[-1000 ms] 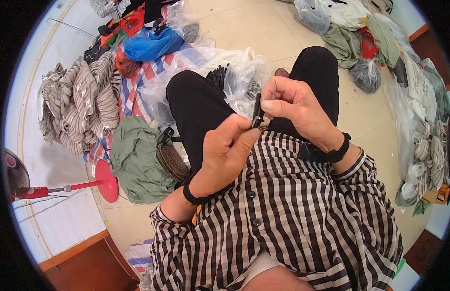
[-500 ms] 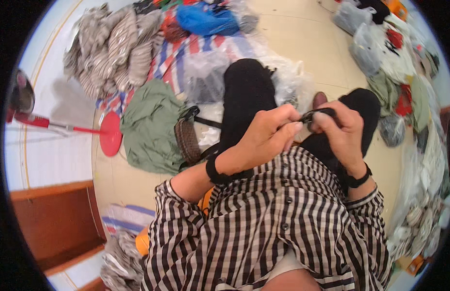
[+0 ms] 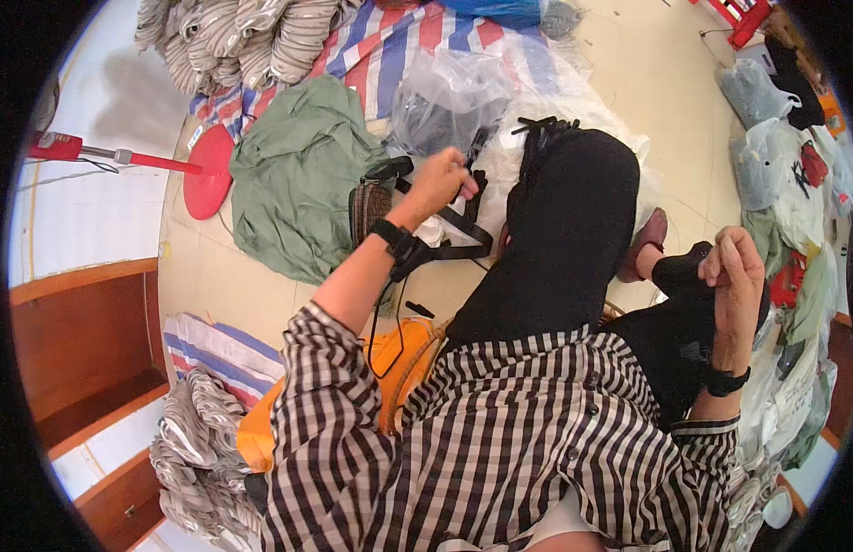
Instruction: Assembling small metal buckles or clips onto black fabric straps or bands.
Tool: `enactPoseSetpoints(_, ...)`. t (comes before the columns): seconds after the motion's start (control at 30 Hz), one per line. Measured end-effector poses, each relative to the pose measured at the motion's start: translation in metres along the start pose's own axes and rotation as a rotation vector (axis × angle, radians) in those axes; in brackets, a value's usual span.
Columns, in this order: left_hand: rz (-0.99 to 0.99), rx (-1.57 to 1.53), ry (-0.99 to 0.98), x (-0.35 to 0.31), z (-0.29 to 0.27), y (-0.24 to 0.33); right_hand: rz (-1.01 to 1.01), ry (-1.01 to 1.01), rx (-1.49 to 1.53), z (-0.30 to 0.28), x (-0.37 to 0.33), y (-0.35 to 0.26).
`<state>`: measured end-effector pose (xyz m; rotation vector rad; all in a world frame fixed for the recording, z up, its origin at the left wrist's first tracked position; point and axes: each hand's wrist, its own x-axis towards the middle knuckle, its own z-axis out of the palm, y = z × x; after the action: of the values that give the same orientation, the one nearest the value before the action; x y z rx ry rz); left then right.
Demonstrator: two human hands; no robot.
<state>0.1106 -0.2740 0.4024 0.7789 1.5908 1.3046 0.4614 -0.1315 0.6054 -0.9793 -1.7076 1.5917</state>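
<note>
My left hand [image 3: 440, 184] is out to the left of my knee with its fingers curled inward. Beside its fingertips lies a black strap [image 3: 463, 224], looped on the floor; whether the fingers grip anything is hidden. Next to that wrist are a green cloth bundle [image 3: 298, 175] and a brown textured piece [image 3: 369, 210] with black edging. A clear plastic bag [image 3: 449, 97] with dark contents sits just beyond the hand. Over my right knee, my right hand [image 3: 737, 267] is raised with bent fingers drawn together. I cannot make out anything between them.
A striped red, white and blue sheet [image 3: 380, 69] carries bundled beige striped goods [image 3: 238, 37] at the far left. A red round base [image 3: 208, 173] with a pole stands by the wall. Orange material [image 3: 390, 354] lies by my left hip. Plastic bags [image 3: 762, 161] line the right side.
My hands were together over my lap on a small black piece. They have parted: the left towards the black straps, the right to my right knee. My view and legs have shifted.
</note>
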Motion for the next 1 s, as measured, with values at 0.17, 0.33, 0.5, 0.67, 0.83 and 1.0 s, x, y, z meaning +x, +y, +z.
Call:
enactPoseSetpoints(0.17,-0.250,0.085,0.186,0.011,0.023,-0.099,0.068,0.024,-0.013,-0.011,0.012,0.009)
enactPoseSetpoints(0.33,-0.226,0.591,0.266,0.028,0.039,-0.170,0.132,0.062,-0.062,-0.016,0.020,0.009)
enactPoseSetpoints(0.5,-0.320,0.735,0.287,0.034,0.057,-0.185,0.186,0.100,-0.065,-0.013,0.020,0.021)
enactPoseSetpoints(0.67,-0.288,0.896,0.216,0.032,0.052,-0.186,0.254,0.100,-0.001,-0.006,0.018,0.024)
enactPoseSetpoints(0.83,-0.192,0.907,0.159,0.051,0.053,-0.145,0.276,0.082,0.088,-0.008,0.024,0.034)
enactPoseSetpoints(1.0,0.200,0.778,0.112,0.115,0.083,-0.117,0.374,0.115,0.143,-0.002,0.025,0.026)
